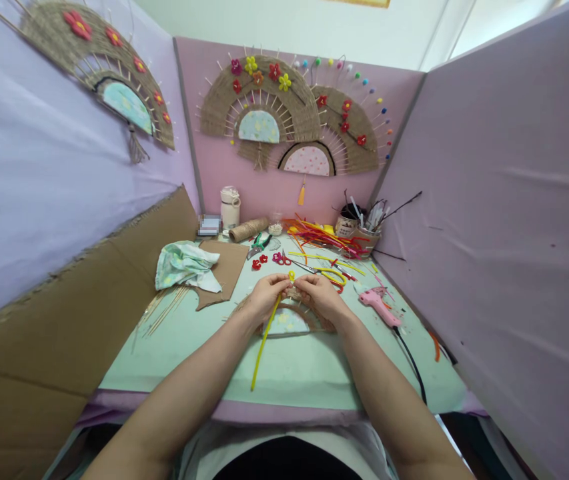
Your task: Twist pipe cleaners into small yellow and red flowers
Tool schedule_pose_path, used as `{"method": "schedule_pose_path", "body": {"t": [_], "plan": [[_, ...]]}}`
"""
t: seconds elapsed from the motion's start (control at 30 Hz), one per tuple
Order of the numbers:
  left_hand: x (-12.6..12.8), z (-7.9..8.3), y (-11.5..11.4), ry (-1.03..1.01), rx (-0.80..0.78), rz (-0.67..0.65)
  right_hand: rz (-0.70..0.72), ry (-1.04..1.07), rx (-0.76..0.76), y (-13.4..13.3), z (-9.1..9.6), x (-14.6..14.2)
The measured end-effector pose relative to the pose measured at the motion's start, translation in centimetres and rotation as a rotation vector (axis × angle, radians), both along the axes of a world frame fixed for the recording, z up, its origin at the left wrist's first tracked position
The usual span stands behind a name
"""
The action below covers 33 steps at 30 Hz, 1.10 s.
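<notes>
Between the fingertips of both hands is a yellow pipe cleaner (265, 341), its upper end bent into small loops and its long tail hanging down to the left. My left hand (270, 293) pinches it from the left, and my right hand (315, 293) pinches the looped end from the right. Below the hands a woven twine fan (287, 321) with a pale floral half-round centre lies on the table, partly covered by them. Just beyond are red and magenta pipe-cleaner flowers (260, 261) and yellow-handled scissors (329, 272).
A pink glue gun (380, 307) with a black cord lies to the right. Green-handled pliers (260, 245), a twine roll (249, 230), a bottle (230, 207) and red pipe cleaners (321, 235) are at the back. Floral cloth (187, 265), cardboard (229, 267) and thin sticks (167, 310) lie left.
</notes>
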State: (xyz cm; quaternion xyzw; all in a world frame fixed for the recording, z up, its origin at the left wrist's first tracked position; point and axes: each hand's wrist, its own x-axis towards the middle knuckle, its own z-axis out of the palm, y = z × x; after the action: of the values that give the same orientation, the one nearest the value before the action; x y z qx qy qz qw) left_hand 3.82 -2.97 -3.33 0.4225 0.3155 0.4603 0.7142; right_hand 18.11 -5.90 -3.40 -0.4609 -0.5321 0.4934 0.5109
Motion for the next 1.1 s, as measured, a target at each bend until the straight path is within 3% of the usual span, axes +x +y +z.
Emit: {"method": "schedule_pose_path", "body": {"t": [0.2,0.37,0.63,0.8,1.1], "plan": [[0.0,-0.1,0.0,0.015,0.047,-0.006,-0.003,0.063,-0.039,0.2,-0.2,0.1],[0.0,0.1,-0.1,0.065,0.04,0.0,0.026,-0.034,-0.02,0.0,0.1,0.2],[0.3,-0.3,0.0,-0.082,-0.07,-0.038,0.075,-0.076,-0.007,-0.2,0.3,0.3],[0.3,-0.2,-0.4,0.055,0.031,0.016,-0.036,-0.049,0.002,-0.4,1.1,0.4],[0.3,-1.2,-0.5,0.383,0.25,0.023,-0.048,-0.087,0.066,-0.1,0.6,0.4]]}}
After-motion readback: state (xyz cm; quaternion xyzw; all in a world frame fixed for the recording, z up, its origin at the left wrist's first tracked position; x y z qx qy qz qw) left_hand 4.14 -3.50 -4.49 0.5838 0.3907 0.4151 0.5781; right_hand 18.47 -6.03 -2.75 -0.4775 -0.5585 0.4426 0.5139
